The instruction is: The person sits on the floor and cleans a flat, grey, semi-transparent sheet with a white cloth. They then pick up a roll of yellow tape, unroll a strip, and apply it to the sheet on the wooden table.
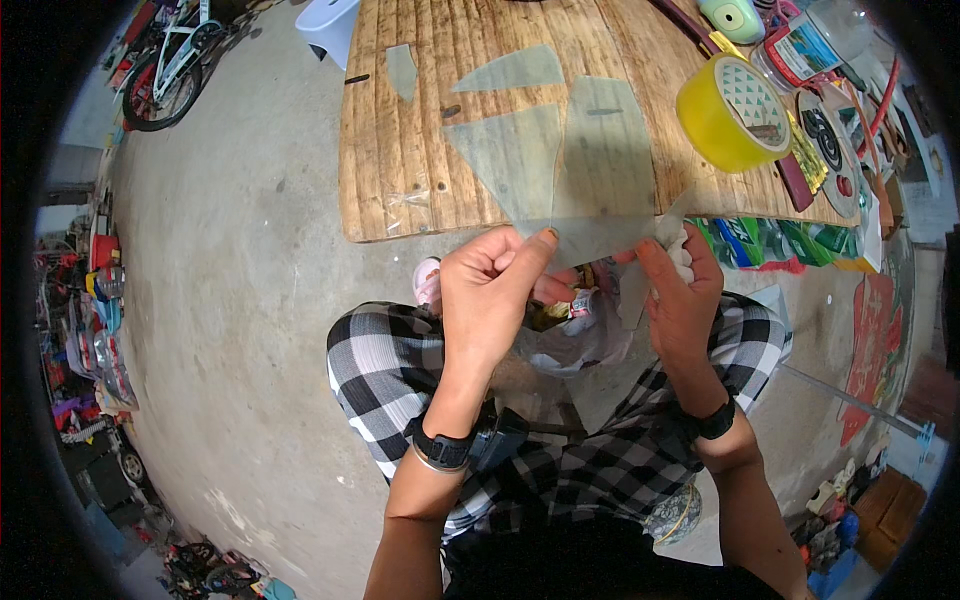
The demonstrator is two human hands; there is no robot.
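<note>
My left hand (484, 289) pinches the near left edge of a translucent grey-green sheet (600, 234) between thumb and fingers. At the sheet's right end, my right hand (682, 300) grips a crumpled whitish strip (679, 251) and touches the sheet; how the two join is hard to tell. Beyond my hands, cut pieces of similar sheet lie flat on the wooden table (390, 150): a large four-sided piece (606, 150), a pointed piece (517, 146), a curved one (514, 69) and a small sliver (403, 71). The held sheet overlaps the nearer two in view.
A roll of yellow tape (697, 112) stands at the table's right, beside a plastic bottle (799, 52) and clutter. Below my hands is a plastic bag of rubbish (574, 345) between my knees. A pale stool (326, 30) stands behind the table's left corner. Packed green bottles (780, 241) sit under the right edge.
</note>
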